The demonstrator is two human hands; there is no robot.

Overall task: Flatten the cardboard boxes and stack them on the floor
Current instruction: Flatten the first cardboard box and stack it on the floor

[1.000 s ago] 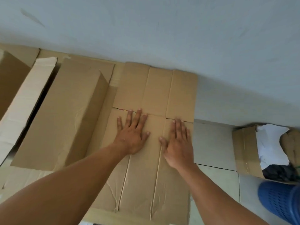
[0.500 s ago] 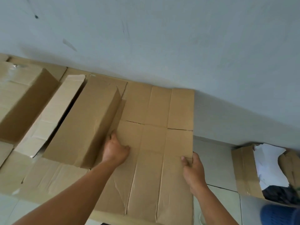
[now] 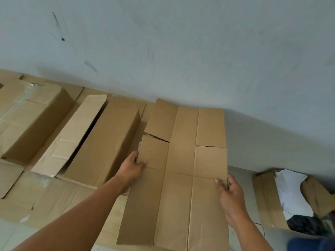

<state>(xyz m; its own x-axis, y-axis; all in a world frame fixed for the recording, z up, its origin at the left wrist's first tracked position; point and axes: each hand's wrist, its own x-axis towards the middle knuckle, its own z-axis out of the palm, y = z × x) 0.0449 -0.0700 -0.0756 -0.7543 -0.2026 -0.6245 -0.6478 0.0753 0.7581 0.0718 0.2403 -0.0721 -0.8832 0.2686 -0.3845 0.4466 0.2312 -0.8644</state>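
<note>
My left hand (image 3: 133, 164) and right hand (image 3: 229, 192) pinch the flattened box's (image 3: 181, 178) side edges, ready to lift it for stacking.

Left hand (image 3: 131, 166) and right hand (image 3: 229, 198) reach forward, fingers curled, gripping.

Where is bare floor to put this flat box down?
There is bare tile between the flat box and the open box on the right. The near-left floor corner is bare too. The left is crowded with standing boxes.
</note>
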